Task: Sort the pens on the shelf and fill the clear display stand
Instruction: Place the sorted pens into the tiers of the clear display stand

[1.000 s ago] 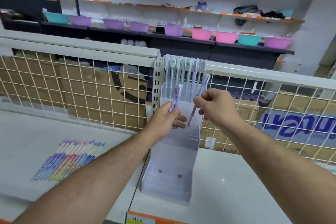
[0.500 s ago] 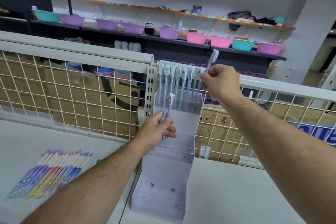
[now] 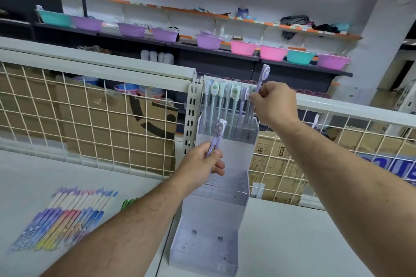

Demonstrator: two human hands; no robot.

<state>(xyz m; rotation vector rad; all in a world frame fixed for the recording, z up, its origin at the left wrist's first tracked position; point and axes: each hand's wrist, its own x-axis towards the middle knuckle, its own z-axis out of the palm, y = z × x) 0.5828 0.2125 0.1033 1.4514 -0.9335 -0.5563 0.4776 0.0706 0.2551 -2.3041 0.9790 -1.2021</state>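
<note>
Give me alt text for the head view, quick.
The right hand holds a purple pen at the top tier of the clear display stand, beside pens standing there. The left hand holds a second purple pen lower; more pens lie on the shelf.

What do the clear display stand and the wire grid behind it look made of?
Display stand: clear, faintly frosted rigid plastic, probably acrylic; the pens in its top tier show through the wall. Wire grid: thin metal wire with a cream painted or coated finish, judging by its welded-looking square mesh.
</note>
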